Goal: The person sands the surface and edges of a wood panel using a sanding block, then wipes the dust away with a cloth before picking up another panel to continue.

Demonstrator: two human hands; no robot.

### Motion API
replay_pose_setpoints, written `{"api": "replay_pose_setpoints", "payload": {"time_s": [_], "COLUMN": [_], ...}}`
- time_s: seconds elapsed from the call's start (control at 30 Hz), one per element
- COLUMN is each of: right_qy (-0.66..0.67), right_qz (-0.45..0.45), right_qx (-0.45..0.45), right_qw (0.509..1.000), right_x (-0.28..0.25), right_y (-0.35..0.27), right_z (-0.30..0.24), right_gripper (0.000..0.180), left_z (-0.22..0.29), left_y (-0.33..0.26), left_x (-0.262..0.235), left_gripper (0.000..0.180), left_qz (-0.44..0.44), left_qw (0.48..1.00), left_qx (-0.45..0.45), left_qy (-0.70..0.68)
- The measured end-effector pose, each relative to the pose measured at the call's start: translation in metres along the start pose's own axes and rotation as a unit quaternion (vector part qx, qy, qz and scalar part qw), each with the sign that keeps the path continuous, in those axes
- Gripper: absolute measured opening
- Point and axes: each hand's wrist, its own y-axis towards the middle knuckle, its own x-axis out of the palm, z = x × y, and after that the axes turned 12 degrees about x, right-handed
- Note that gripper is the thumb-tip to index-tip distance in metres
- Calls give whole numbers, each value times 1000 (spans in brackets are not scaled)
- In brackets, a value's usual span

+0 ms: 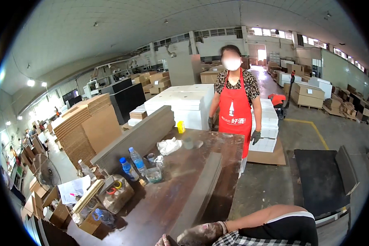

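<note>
At the bottom edge of the view, the person's gloved left hand (201,234) rests on the near end of a stack of long grey boards (203,190) that lies lengthwise on the brown desk (180,164). The glove is dirty and its fingers curl over the board end, gripping it as far as can be seen. The right hand is not in view; only a bare forearm (266,219) crosses the lower edge above a dark and checked sleeve.

Across the desk stands another person in a red apron (235,108) and dark gloves, arms hanging at the sides. On the left part of the desk stand two water bottles (133,163) with blue caps, a small clear container (153,175) and a white cloth (169,145). A wide grey panel (137,137) leans along the desk's left edge. Stacks of white panels (184,102) and brown cardboard sheets (86,127) rise behind.
</note>
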Motion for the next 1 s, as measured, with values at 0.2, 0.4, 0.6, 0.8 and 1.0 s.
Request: {"api": "replay_pose_setpoints", "payload": {"time_s": [0.2, 0.4, 0.6, 0.8, 1.0], "right_qy": [262, 150, 330, 303, 287], "right_qz": [-97, -111, -225, -213, -223], "right_qx": [28, -60, -56, -32, -12], "right_qw": [960, 981, 915, 928, 932], "right_x": [8, -5, 11, 4, -1], "right_y": [-12, -6, -4, 1, 4], "right_z": [-5, 32, 1, -1, -9], "right_gripper": [43, 76, 98, 92, 85], "left_z": [0, 4, -2, 1, 3], "left_y": [2, 10, 8, 10, 16], "left_x": [0, -5, 3, -3, -4], "left_gripper": [78, 58, 65, 67, 73], "left_qz": [-22, 5, 1, -34, -46], "left_qw": [1000, 1000, 1000, 999, 998], "left_qx": [-17, -1, -11, -34, -36], "left_qy": [-5, -26, -19, -19, -28]}}
